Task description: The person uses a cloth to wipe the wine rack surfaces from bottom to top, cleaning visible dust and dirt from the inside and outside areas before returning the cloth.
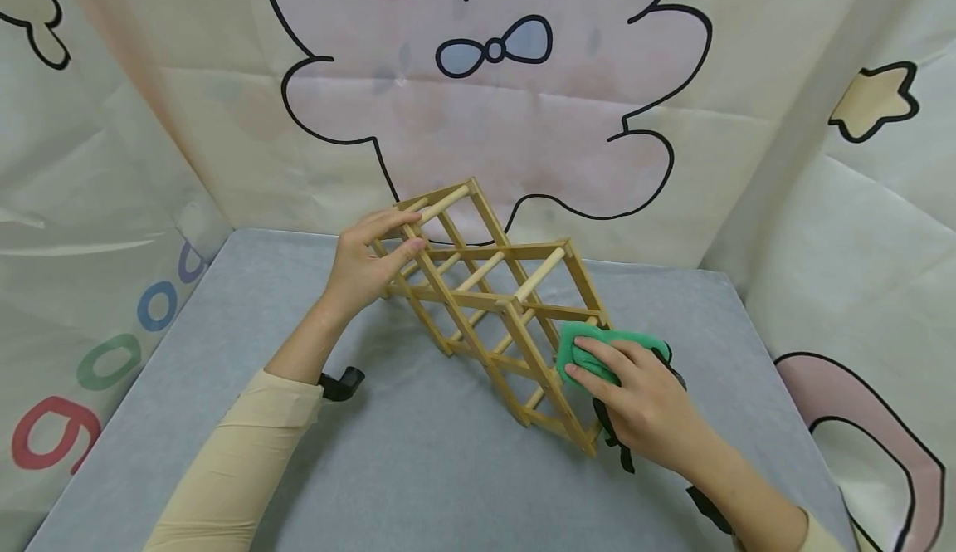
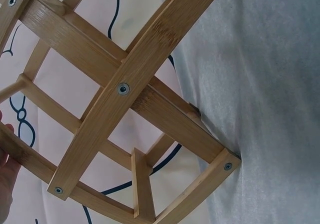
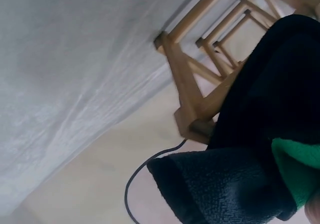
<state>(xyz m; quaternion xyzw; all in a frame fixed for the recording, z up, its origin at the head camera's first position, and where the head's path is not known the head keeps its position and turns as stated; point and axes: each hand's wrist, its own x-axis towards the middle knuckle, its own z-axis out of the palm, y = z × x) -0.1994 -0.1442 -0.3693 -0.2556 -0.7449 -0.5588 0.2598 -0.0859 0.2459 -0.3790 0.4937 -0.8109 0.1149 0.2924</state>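
Note:
A folding wooden wine rack (image 1: 539, 276), a lattice of pale slats and round dowels, stands opened out at a slant on the table. My left hand (image 1: 366, 261) grips its upper left corner, thumb on the near slat and fingers over the top. Close up in the left wrist view, the rack (image 2: 107, 113) shows metal rivets where slats cross. In my right hand (image 1: 635, 394) is a folded cloth (image 1: 616, 344), green on one side and dark on the other, held against the rack's right end. The dark side of the cloth (image 3: 225, 179) covers part of the rack in the right wrist view.
Grey-blue fabric covers the table (image 1: 418, 469). Printed curtains (image 1: 493, 112) hang close behind and on both sides, with a bear, a star and letters. Dark straps, one of them a wrist strap (image 1: 343, 383), sit around both wrists.

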